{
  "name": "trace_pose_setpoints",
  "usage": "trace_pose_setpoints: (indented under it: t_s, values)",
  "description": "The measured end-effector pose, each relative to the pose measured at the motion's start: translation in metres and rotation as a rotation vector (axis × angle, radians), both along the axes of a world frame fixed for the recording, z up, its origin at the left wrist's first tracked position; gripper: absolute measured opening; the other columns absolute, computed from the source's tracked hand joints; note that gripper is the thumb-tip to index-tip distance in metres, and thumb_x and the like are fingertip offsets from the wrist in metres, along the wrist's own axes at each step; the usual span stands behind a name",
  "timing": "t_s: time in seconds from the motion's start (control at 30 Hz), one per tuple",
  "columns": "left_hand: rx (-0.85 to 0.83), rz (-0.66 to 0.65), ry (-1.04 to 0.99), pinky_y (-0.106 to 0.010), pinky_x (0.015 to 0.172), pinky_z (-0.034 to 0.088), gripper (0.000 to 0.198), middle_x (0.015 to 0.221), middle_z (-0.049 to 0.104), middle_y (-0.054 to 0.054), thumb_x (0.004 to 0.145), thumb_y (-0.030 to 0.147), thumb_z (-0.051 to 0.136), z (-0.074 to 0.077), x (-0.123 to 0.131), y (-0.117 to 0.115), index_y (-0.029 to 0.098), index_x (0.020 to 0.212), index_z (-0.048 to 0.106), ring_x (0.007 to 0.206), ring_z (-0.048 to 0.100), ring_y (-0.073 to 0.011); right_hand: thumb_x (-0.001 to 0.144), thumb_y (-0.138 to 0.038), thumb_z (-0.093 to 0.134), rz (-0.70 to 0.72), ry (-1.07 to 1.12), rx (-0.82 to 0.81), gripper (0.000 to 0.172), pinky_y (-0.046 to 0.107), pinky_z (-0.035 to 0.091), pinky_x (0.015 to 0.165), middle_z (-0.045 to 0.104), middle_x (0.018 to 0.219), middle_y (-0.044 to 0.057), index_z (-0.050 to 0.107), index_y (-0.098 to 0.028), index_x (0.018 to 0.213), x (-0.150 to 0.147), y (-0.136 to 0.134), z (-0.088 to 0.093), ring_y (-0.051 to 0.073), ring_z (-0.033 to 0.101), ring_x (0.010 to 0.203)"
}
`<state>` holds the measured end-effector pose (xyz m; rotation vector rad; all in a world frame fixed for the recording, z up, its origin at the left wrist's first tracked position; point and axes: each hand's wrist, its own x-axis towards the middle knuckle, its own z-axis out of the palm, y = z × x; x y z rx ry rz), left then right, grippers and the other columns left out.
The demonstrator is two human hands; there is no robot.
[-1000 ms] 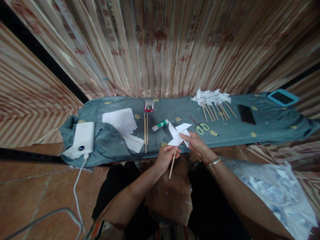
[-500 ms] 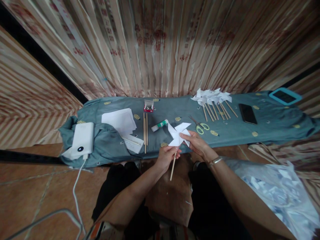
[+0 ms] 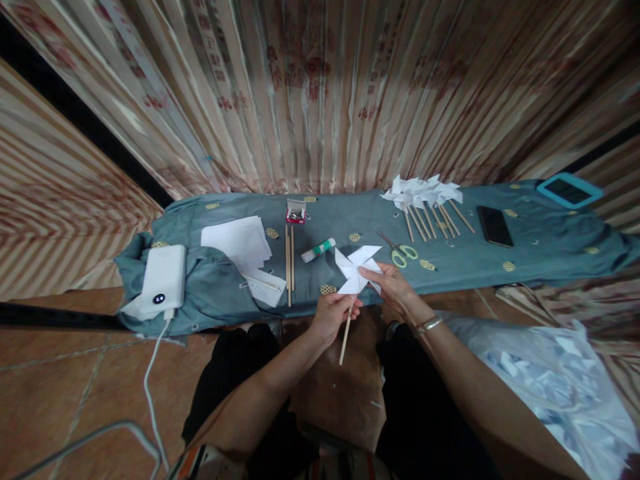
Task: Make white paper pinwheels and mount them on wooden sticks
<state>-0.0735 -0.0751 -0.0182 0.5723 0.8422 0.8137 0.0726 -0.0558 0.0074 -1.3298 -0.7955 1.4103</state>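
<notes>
- Little shifts against the picture from one second ago: the paper pinwheel (image 3: 351, 285) turns slightly between the fingers, and the lower end of its wooden stick (image 3: 345, 340) dips a touch.
- Left hand (image 3: 333, 315): thumb and fingers clamp the wooden stick just below the blades; the stick's free end slants down beneath these fingers.
- Right hand (image 3: 393, 285): its thumb presses the pinwheel near the centre, and the fingers close in behind, partly hidden by paper. How they lie back there, I cannot tell.
- So the pinwheel sits between both hands' fingertips, blades spread, at the near edge of the grey-green cloth (image 3: 345, 207).
- Just beyond the left fingertips lies a glue stick (image 3: 319, 251); left of it, loose wooden sticks (image 3: 288, 267).
- Beyond those sticks stands a small red box (image 3: 295, 221), open, with shiny bits inside.
- Farther left of the fingers, white paper sheets (image 3: 237, 243).
- Just beyond the right fingers, scissors (image 3: 393, 247) with green handles.
- Farther beyond them, a cluster of white pinwheels (image 3: 421, 192); right of that, a dark phone (image 3: 495, 226).
</notes>
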Motion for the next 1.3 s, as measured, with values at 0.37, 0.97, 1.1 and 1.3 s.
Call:
trace_pose_setpoints:
  t_s: [0.37,0.97,1.1,1.3]
  values:
    - [-0.015,0.017,0.007,-0.024,0.052,0.037,0.03,0.062,0.066,-0.005,0.059,0.036,0.083,0.002,-0.002,0.003,0.01,0.067,0.069,0.05,0.052,-0.0083,0.048,-0.043,0.09,-0.061,0.053,-0.019,0.037,0.029,0.048,0.067,0.073,0.07,0.0,0.074,-0.02,0.072,-0.005,0.004,0.0,0.014,0.061,0.064]
    - [-0.094,0.127,-0.007,-0.023,0.058,0.046,0.028,0.062,0.065,-0.003,0.055,0.027,0.089,0.005,0.016,0.023,0.009,0.062,0.068,0.054,0.057,-0.008,0.055,-0.052,0.086,-0.157,0.147,0.065,0.04,0.03,0.051,0.07,0.074,0.076,0.001,0.073,-0.025,0.081,0.034,0.015,-0.022,0.016,0.066,0.072]
    - [-0.13,0.127,0.005,-0.023,0.064,0.05,0.027,0.061,0.065,-0.004,0.054,0.025,0.09,0.006,0.022,0.024,0.009,0.062,0.07,0.058,0.059,-0.0085,0.053,-0.048,0.088,-0.205,0.144,0.084,0.036,0.03,0.05,0.069,0.073,0.072,0.0,0.073,-0.025,0.076,0.04,0.009,-0.02,0.016,0.064,0.068]
    - [-0.124,0.141,-0.003,-0.029,0.076,0.055,0.024,0.066,0.067,-0.003,0.056,0.022,0.09,0.01,0.032,0.026,0.01,0.065,0.071,0.063,0.062,-0.0095,0.055,-0.047,0.087,-0.234,0.05,0.09,0.032,0.029,0.044,0.062,0.069,0.068,0.0,0.073,-0.024,0.073,0.048,0.005,-0.011,0.013,0.056,0.059]
